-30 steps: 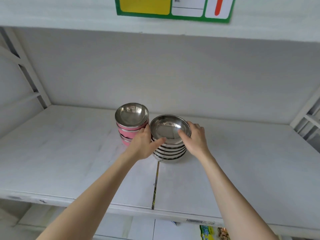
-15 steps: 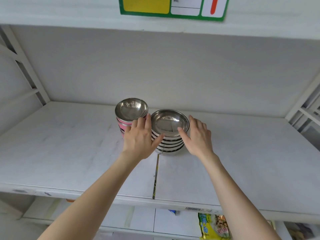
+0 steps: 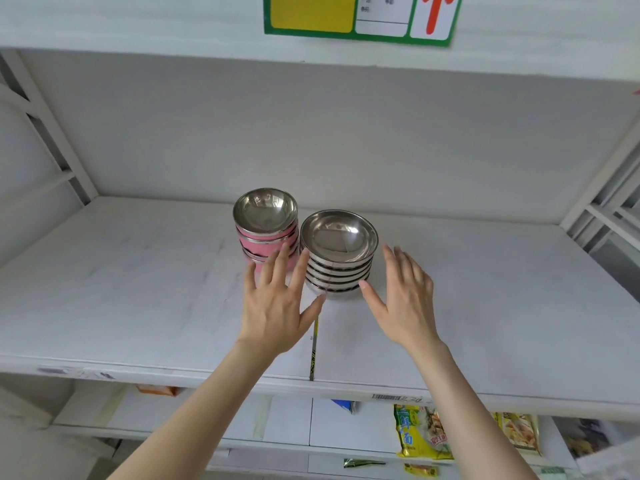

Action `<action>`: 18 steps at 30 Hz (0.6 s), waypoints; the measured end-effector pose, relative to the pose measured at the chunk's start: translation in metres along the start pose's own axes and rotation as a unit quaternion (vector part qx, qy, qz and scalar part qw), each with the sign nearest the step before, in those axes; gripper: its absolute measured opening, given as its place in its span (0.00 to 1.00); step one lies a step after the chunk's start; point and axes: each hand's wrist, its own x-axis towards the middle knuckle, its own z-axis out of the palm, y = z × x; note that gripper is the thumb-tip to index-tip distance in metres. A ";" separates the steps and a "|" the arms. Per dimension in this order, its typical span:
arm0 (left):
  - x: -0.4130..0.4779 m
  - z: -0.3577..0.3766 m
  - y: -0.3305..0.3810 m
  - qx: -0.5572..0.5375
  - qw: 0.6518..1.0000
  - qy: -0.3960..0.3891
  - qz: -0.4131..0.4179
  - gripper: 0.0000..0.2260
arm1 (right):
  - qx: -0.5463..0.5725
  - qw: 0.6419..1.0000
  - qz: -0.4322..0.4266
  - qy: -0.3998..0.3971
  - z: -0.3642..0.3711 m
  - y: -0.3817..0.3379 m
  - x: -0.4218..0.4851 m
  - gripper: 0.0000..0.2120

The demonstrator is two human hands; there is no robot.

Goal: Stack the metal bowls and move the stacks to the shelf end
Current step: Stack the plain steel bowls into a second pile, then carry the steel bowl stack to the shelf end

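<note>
Two stacks of bowls stand side by side in the middle of the white shelf [image 3: 121, 289]. The right one is a stack of several plain steel bowls [image 3: 338, 254]. The left one is a stack of pink-sided steel bowls [image 3: 266, 226], slightly further back. My left hand [image 3: 277, 299] hovers open just in front of the gap between the stacks, fingers spread, holding nothing. My right hand [image 3: 405, 296] is open to the right of the steel stack, thumb close to its base, apart from it.
The shelf has a back wall, slanted frame bars at both ends, and a seam [image 3: 314, 341] running front to back. A green-bordered sign [image 3: 360, 19] hangs on the shelf above. Snack packets [image 3: 420, 431] lie on the lower shelf.
Both hands were gripping the sides of the plain steel stack; they have let go and pulled back toward me with fingers spread. The stack stays beside the pink one.
</note>
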 end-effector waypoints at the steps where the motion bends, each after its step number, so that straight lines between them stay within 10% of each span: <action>1: -0.002 0.003 0.002 -0.027 0.999 -0.023 -0.025 0.35 | 0.040 0.999 0.020 -0.017 0.006 0.002 -0.003 0.35; 12: 0.047 0.042 0.018 -0.524 0.806 -0.132 -0.241 0.38 | 0.490 0.816 0.256 -0.170 0.035 0.002 0.041 0.53; 18: 0.058 0.046 0.019 -0.577 0.779 -0.095 -0.225 0.37 | 0.558 0.775 0.236 -0.179 0.047 0.004 0.060 0.30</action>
